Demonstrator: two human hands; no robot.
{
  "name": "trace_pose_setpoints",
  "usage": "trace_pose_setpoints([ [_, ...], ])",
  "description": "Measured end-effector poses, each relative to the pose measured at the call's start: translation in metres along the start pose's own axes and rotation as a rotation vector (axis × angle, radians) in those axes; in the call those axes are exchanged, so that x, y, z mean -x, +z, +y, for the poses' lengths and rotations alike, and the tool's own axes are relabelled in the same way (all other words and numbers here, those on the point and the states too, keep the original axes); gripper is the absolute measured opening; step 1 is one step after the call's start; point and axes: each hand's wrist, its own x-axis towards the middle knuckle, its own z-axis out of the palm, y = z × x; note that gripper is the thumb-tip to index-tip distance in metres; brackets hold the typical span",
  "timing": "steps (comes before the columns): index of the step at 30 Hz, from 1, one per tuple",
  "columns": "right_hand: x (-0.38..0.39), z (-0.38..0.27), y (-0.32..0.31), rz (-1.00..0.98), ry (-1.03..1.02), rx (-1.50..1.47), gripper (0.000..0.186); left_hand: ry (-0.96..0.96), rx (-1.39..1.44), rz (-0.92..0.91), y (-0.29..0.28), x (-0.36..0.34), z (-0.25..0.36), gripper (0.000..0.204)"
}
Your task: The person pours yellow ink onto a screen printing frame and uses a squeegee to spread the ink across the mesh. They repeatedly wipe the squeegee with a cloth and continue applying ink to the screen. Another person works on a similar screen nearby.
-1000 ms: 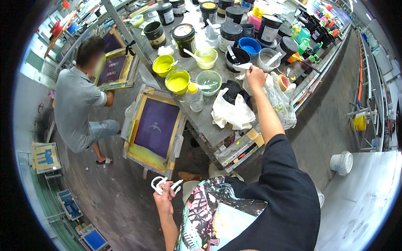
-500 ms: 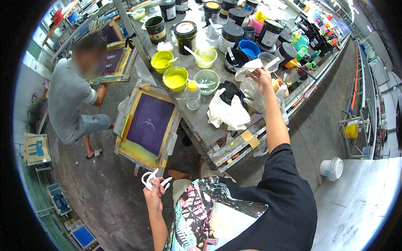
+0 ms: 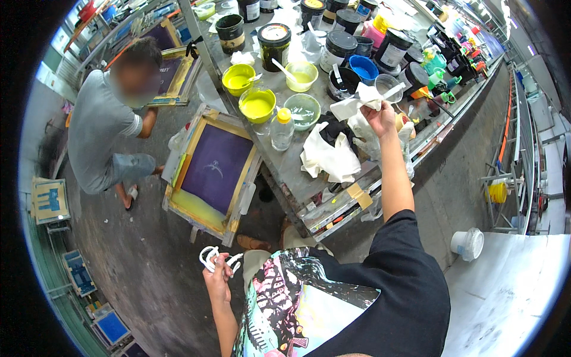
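Note:
My left hand [image 3: 218, 279] is closed around a looped white cord [image 3: 208, 256], held low beside the framed printing screen. My right hand [image 3: 381, 120] reaches over the table and pinches a white cloth [image 3: 347, 109], or possibly a piece of paper. Another crumpled white cloth [image 3: 331, 156] lies nearer on the table, against a black cloth [image 3: 337, 129]. Left of these stand a clear bottle with a yellow cap [image 3: 282, 132] and a bowl of pale green liquid [image 3: 303, 109]. The purple printing screen [image 3: 217, 160] has yellow tape along its frame and yellow-green ink at its near end.
Bowls of yellow ink [image 3: 257, 106], black tubs [image 3: 274, 43] and a blue bowl [image 3: 364, 68] crowd the metal table [image 3: 270, 153]. A co-worker [image 3: 101, 128] bends over another screen at left. A white bucket [image 3: 467, 244] is at right.
My right hand has drawn slightly nearer with the white cloth, which now hangs more to the left. The left hand keeps the cord. The co-worker has leaned further over.

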Motion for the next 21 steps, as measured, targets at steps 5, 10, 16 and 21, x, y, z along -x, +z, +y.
trace_pose_setpoints([
  [5, 0.02, 0.001, 0.003, -0.193, 0.074, -0.15, 0.042, -0.022, -0.026, -0.014, -0.001, -0.006, 0.001, 0.031],
  [10, 0.065, 0.003, 0.067, -0.316, 0.139, -0.334, 0.035, -0.049, -0.045, -0.024, -0.012, -0.01, 0.0, 0.029],
  [16, 0.121, 0.021, 0.186, -0.548, 0.174, -0.34, 0.043, -0.057, -0.119, -0.081, -0.031, -0.037, 0.013, 0.03],
  [21, 0.124, 0.114, 0.293, -0.652, 0.418, -0.392, 0.045, -0.079, -0.077, -0.077, -0.069, -0.068, 0.033, 0.028],
])
